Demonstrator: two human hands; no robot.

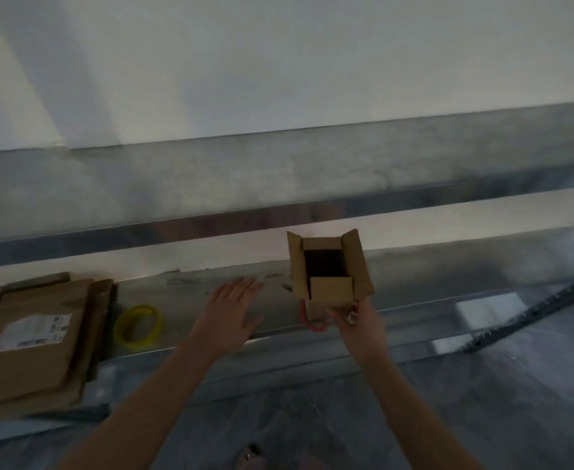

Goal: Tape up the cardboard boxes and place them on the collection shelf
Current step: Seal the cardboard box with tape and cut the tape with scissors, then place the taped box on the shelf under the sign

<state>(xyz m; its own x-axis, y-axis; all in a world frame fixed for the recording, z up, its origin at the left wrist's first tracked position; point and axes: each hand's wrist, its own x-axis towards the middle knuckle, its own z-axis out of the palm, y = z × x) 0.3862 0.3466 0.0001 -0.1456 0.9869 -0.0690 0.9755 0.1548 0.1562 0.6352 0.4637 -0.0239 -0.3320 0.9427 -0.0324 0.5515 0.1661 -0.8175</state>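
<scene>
The right hand (356,322) grips a small box (331,289) from below, fingers curled around its near side, holding it in the air above the tabletop's (190,293) front edge. The box's top flaps stand open and its inside is dark. A red loop (314,325) hangs under the box beside that hand; what it is cannot be told. The left hand (229,312) is spread flat, fingers straight, holding nothing, over the tabletop left of the box. Further left lie a yellow ring (139,327) and a stack of flattened cardboard (31,368) with a white label (31,334).
</scene>
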